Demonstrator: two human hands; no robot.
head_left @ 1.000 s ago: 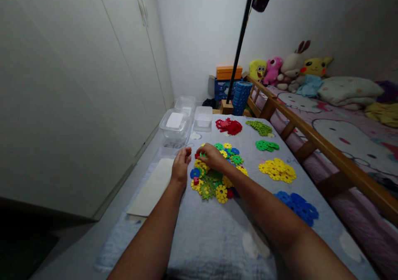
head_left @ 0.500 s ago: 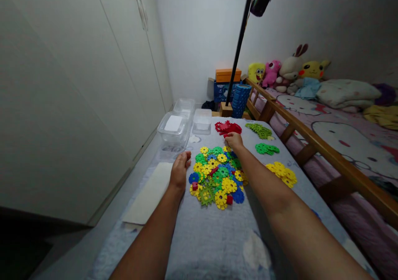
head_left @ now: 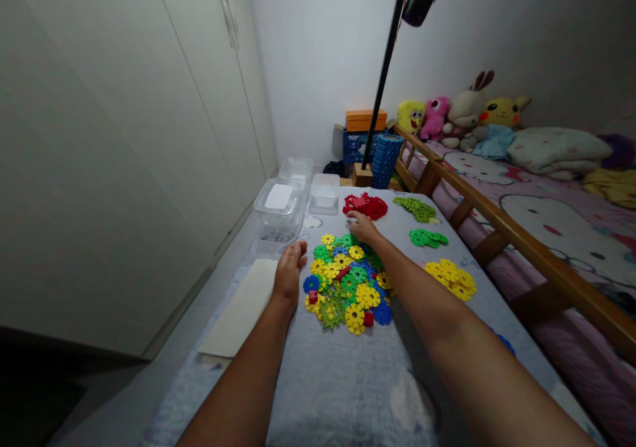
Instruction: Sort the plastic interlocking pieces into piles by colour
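Red pile [head_left: 373, 208], just beyond right hand [head_left: 362, 227], mixed pile [head_left: 348, 283] beside left hand [head_left: 289, 271]

Smooth plastic is shown by the notched pieces [head_left: 364, 295], clear glossy plastic by the tub [head_left: 278, 218], and crinkled matt cloth by the cover [head_left: 338, 381], while faintly shiny wood is seen in the bed rail [head_left: 491, 208], a ridged surface on the blue roller [head_left: 386, 162] and a smooth finish on the wardrobe [head_left: 209, 116].
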